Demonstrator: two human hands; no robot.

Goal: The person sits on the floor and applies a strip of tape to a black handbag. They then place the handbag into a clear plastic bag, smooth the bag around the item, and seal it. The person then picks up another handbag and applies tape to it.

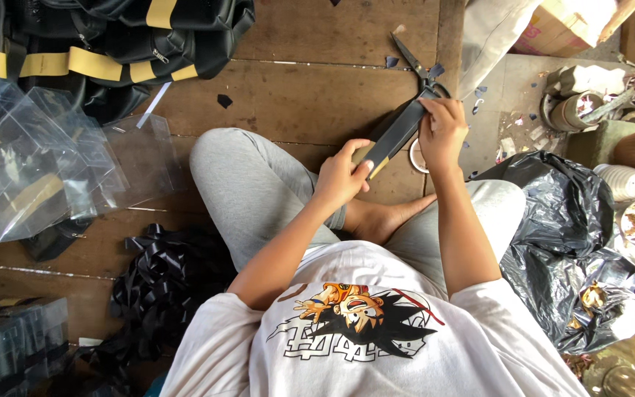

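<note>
Seen from the head camera, the left hand [341, 175] and right hand [442, 132] each close their fingers around opposite ends of a flat, glossy black strap [398, 131], held taut above worn wooden planks [303, 95] beside metal scissors [414, 60].

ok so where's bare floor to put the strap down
Bare wooden floor lies between the black bags, the scissors and the knee. Crowded: clear boxes and ribbon pile on one side, black plastic bag on the other.
</note>
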